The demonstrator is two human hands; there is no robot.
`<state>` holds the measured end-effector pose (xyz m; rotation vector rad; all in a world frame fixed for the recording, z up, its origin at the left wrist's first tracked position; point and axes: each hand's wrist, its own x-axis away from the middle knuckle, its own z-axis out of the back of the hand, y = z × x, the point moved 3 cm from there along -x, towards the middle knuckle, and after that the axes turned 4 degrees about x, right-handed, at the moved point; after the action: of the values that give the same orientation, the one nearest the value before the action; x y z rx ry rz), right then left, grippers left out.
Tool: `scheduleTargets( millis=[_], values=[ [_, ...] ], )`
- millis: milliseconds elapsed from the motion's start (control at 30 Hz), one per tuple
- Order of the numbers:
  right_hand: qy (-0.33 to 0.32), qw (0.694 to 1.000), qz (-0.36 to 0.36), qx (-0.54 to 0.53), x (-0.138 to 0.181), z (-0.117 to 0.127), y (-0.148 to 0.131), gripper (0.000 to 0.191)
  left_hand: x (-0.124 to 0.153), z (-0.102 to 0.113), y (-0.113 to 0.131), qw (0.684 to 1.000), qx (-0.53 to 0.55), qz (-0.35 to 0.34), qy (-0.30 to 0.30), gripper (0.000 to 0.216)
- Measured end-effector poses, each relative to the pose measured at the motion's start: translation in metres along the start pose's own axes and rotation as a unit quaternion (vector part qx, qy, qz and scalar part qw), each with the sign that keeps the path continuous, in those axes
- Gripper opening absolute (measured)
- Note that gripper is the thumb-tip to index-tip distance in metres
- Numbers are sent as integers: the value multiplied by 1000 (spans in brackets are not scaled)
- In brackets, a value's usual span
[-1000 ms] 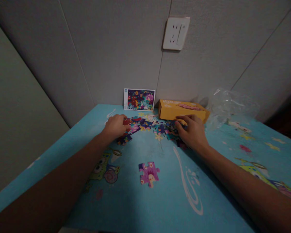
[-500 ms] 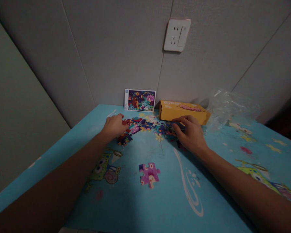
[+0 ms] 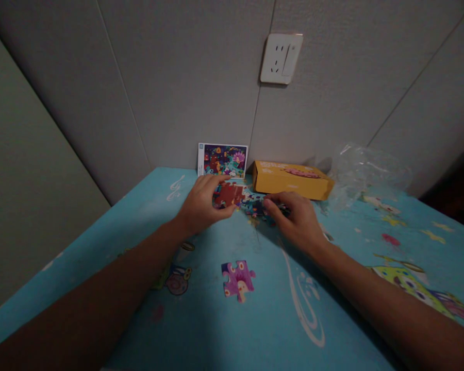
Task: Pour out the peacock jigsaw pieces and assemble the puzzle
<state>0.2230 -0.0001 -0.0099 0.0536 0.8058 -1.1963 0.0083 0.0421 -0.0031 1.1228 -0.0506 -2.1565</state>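
My left hand (image 3: pixel 209 203) curls around several reddish puzzle pieces (image 3: pixel 230 196), with the thumb on the near side and the fingers on the far side. Opposite it, my right hand (image 3: pixel 296 214) is bent over dark puzzle pieces (image 3: pixel 254 204), its thumb and fingers closed about some at the right end of the pile. The palm hides part of these. Nearer to me on the blue table cover lies a purple puzzle piece (image 3: pixel 237 278), apart from the others and untouched.
A picture card (image 3: pixel 223 159) leans on the wall behind the pile. Right of it sits a yellow box (image 3: pixel 292 180), then a crumpled clear plastic bag (image 3: pixel 365 172). The blue cover (image 3: pixel 178 330) has printed cartoon figures. A wall socket (image 3: pixel 281 58) is above.
My left hand has moved right and gathered the pieces on the left closer to the middle. The right hand has shifted slightly left and nearer. The purple piece stayed put.
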Motion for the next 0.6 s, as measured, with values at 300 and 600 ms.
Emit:
scheduleTargets(
  millis=[300,600],
  values=[
    [-79,970,-49,-226,8,-11,-14,38,5,-1,32,987,61,-150,-11,48],
    [-44,957,-126,-256,6,-14,6,42,3,8,14,985,67,-52,147,49]
  ],
)
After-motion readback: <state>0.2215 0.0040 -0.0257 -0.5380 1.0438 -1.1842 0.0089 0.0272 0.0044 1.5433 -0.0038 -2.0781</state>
